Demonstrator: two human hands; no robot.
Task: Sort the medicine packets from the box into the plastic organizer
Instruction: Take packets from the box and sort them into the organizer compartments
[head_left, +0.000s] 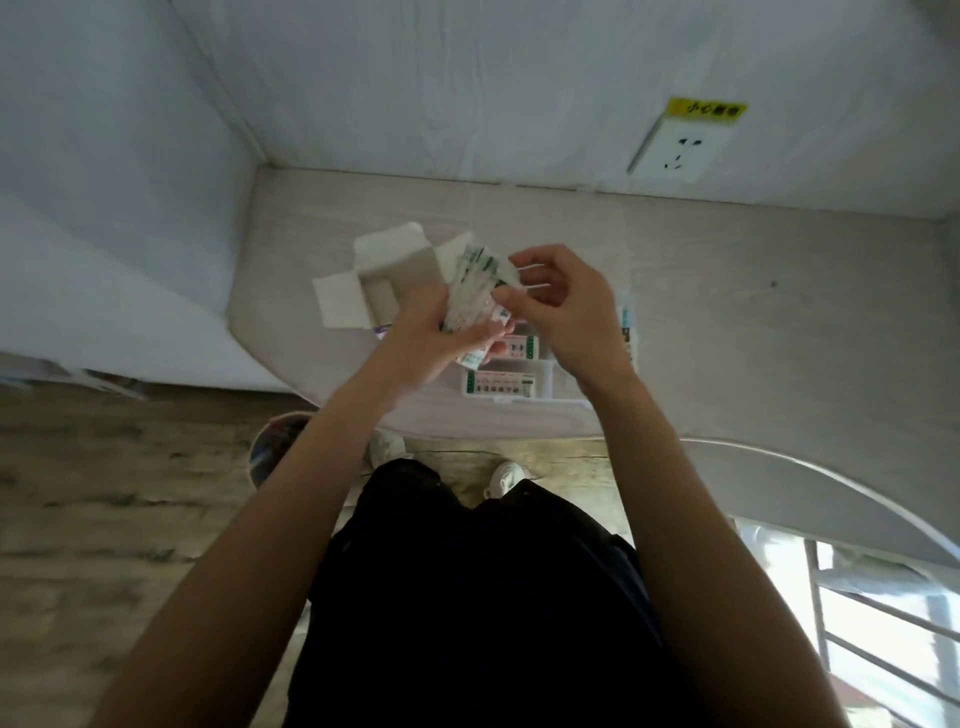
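Note:
My left hand (423, 332) grips a fanned stack of white medicine packets (475, 288) with green print, held above the table. My right hand (566, 306) pinches the top right edge of that stack between thumb and fingers. Behind the hands lies the open white cardboard box (379, 280), flaps spread, its inside looking empty. Under the hands sits the clear plastic organizer (545, 382); packets with green and red print (501, 385) lie flat in its compartments. Much of the organizer is hidden by my hands.
The pale wood table (753, 312) stands in a corner between white walls, with a wall socket (675, 148) at the back right. A bin (272, 447) stands on the floor to the left of my legs. A curved chair back (831, 483) is at the right.

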